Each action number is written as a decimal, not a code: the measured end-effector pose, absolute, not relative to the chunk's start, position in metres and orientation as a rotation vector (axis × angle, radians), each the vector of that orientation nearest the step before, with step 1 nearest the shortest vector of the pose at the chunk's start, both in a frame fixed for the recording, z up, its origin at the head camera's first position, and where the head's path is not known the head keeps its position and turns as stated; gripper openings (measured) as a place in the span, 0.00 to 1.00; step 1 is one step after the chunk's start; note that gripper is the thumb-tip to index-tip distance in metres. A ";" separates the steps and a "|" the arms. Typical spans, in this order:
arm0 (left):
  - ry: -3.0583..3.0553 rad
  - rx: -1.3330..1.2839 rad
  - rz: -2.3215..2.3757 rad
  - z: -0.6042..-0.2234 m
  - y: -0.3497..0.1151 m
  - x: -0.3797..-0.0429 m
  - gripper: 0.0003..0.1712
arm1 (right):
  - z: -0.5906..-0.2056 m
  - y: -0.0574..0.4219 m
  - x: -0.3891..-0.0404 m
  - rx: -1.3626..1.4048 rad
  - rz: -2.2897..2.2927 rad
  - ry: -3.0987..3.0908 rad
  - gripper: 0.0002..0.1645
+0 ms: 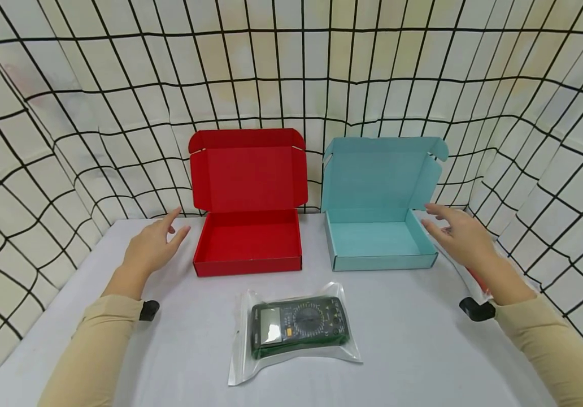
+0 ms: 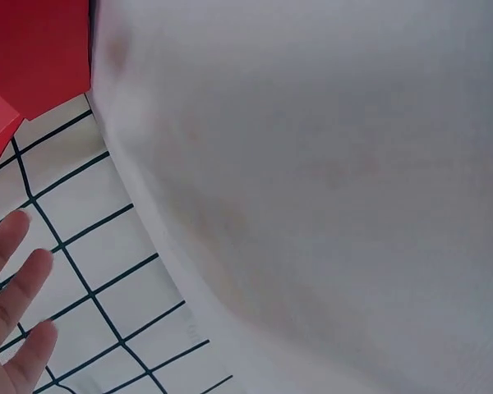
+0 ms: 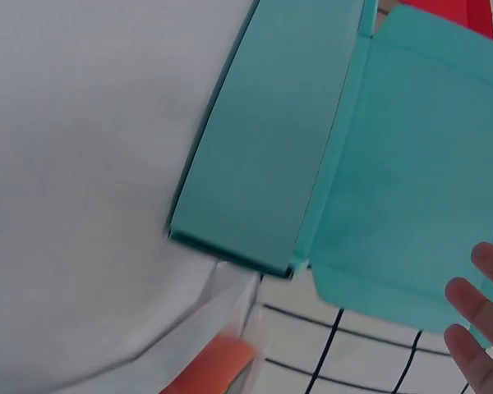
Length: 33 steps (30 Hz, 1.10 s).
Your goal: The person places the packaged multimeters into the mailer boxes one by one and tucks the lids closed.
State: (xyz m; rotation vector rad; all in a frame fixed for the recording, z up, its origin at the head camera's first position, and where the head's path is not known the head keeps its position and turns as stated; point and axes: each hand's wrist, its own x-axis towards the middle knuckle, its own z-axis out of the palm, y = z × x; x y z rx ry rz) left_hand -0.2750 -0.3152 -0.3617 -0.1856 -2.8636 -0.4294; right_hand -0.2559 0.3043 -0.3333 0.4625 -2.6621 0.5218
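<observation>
Head view: I see the left hand (image 1: 151,246) beside the red box (image 1: 248,267), the right hand (image 1: 461,234) by the blue box (image 1: 385,263), along the worktop's (image 1: 413,339) back edge; the multimeter's (image 1: 299,327) print is unreadable. Left wrist: empty fingers (image 2: 16,291) spread. Right wrist: likewise.

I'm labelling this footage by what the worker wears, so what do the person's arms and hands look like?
Both the left hand and the right hand are bare, with no gloves. The left sleeve and right sleeve are long, plain and beige. A small, rounded black gadget sits at each cuff, left and right. No cables or markings show.
</observation>
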 end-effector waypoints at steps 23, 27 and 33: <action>-3.037 -0.409 -0.743 -0.366 -0.313 -0.272 0.37 | -0.351 0.207 -0.247 0.971 0.998 -2.546 0.24; -3.083 -0.403 -0.821 -0.370 -0.313 -0.272 0.38 | -0.353 0.192 -0.242 1.070 1.054 -2.594 0.25; -3.120 -0.380 -0.886 -0.373 -0.313 -0.275 0.40 | -0.359 0.173 -0.234 1.171 1.104 -2.626 0.25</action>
